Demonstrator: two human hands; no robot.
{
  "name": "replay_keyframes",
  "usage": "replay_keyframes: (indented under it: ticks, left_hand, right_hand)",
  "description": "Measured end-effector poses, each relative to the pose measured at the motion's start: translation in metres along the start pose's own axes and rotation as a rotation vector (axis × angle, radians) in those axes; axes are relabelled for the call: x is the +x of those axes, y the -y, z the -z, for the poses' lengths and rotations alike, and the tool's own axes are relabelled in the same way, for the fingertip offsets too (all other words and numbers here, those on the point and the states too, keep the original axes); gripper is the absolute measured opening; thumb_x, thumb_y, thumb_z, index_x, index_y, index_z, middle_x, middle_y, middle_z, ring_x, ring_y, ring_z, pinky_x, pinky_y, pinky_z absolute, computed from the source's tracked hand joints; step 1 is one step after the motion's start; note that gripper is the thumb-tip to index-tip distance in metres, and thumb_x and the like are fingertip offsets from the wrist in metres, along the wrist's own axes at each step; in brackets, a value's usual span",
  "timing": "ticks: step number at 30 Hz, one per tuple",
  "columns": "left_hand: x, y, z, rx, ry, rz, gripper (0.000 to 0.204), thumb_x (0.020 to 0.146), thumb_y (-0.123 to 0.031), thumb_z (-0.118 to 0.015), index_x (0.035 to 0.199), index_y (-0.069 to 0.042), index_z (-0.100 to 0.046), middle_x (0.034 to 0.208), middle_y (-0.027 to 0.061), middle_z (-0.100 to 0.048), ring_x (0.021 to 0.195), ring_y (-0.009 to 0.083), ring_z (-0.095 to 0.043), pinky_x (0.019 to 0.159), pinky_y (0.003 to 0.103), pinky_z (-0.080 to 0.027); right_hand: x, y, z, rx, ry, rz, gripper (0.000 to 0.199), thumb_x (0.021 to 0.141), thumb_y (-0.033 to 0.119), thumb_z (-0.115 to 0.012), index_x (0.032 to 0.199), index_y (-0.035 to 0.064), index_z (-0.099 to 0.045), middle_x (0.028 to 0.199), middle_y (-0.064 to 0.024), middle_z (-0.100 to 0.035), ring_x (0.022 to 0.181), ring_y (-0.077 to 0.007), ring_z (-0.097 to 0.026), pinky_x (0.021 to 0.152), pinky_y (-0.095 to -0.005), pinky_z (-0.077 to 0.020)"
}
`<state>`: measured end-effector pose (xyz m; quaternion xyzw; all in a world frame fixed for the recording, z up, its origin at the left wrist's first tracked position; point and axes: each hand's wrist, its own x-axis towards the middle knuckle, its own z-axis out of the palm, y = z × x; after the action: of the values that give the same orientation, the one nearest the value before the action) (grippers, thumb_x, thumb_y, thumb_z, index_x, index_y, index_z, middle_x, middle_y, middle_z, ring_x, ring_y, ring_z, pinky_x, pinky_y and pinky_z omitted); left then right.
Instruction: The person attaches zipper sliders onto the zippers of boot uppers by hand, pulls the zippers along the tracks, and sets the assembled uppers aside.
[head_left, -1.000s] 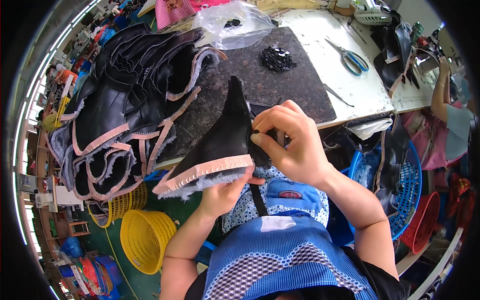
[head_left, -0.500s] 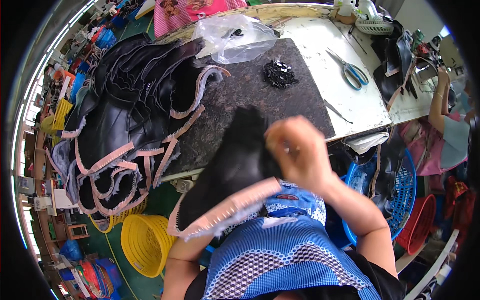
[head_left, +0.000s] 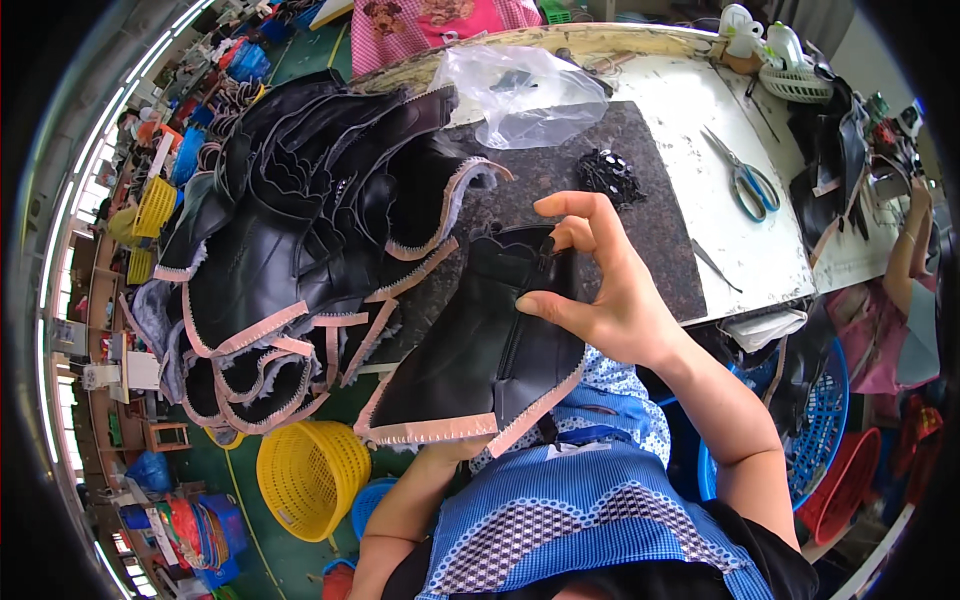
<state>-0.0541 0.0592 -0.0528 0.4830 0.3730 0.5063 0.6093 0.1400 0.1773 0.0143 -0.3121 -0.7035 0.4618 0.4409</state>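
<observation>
One black boot upper (head_left: 480, 370), pink-edged, pinched in the right hand (head_left: 610, 290) fingers beside the piled uppers (head_left: 300, 250); left hand hidden beneath it.

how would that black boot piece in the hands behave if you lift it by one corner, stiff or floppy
Probably floppy: the boot piece curves over the left hand hidden beneath it, as the right hand pinches its top. Likely light, since fingertips alone steady it. The pile drapes similarly.
</observation>
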Motion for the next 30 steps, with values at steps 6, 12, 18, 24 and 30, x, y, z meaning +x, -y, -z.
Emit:
replay_keyframes:
  ticks: [6, 12, 18, 24, 30]
  left_hand:
    - [-0.013, 0.014, 0.003, -0.044, -0.035, 0.007, 0.044, 0.091, -0.01, -0.061, 0.13, 0.005, -0.048, 0.132, 0.0183, -0.052, 0.122, 0.0266, -0.052, 0.105, 0.039, -0.041]
    - [-0.034, 0.044, 0.017, -0.07, -0.115, -0.025, 0.042, 0.091, -0.01, -0.061, 0.129, 0.005, -0.05, 0.13, 0.0172, -0.054, 0.12, 0.0255, -0.053, 0.104, 0.039, -0.041]
    - [-0.057, 0.06, 0.022, -0.055, -0.184, -0.058, 0.04, 0.091, -0.01, -0.061, 0.127, 0.005, -0.052, 0.129, 0.016, -0.055, 0.119, 0.0244, -0.054, 0.103, 0.038, -0.042]
    - [-0.07, 0.073, 0.017, -0.097, -0.283, -0.022, 0.05, 0.085, 0.0, -0.063, 0.132, 0.004, -0.048, 0.132, 0.0129, -0.053, 0.119, 0.0226, -0.053, 0.104, 0.037, -0.04]
    - [-0.059, 0.062, 0.01, -0.148, -0.281, -0.11, 0.048, 0.087, 0.0, -0.062, 0.132, 0.004, -0.047, 0.134, 0.0129, -0.051, 0.123, 0.023, -0.05, 0.107, 0.037, -0.037]
  right_hand:
    - [0.001, 0.001, -0.005, -0.046, 0.019, -0.008, 0.069, 0.071, 0.004, -0.08, 0.13, 0.002, -0.044, 0.118, -0.0094, -0.053, 0.101, -0.0205, -0.055, 0.097, -0.0346, -0.0438]
    - [-0.005, -0.024, 0.003, 0.145, 0.061, -0.047, 0.043, 0.077, 0.004, -0.067, 0.119, -0.0002, -0.06, 0.105, -0.0062, -0.064, 0.103, -0.0147, -0.058, 0.099, -0.0313, -0.0425]
    - [-0.015, -0.03, -0.006, 0.274, 0.088, -0.158, 0.027, 0.083, 0.002, -0.065, 0.11, -0.0015, -0.064, 0.109, -0.0046, -0.065, 0.102, -0.0124, -0.057, 0.094, -0.0266, -0.0441]
    - [-0.023, -0.029, -0.011, 0.251, 0.065, -0.112, 0.03, 0.082, -0.001, -0.068, 0.111, -0.0009, -0.063, 0.112, -0.005, -0.063, 0.104, -0.0117, -0.055, 0.095, -0.0268, -0.0432]
    - [-0.027, -0.032, -0.009, 0.291, 0.03, -0.08, 0.033, 0.081, -0.001, -0.07, 0.113, -0.0012, -0.062, 0.114, -0.0056, -0.063, 0.104, -0.0126, -0.055, 0.096, -0.0277, -0.0428]
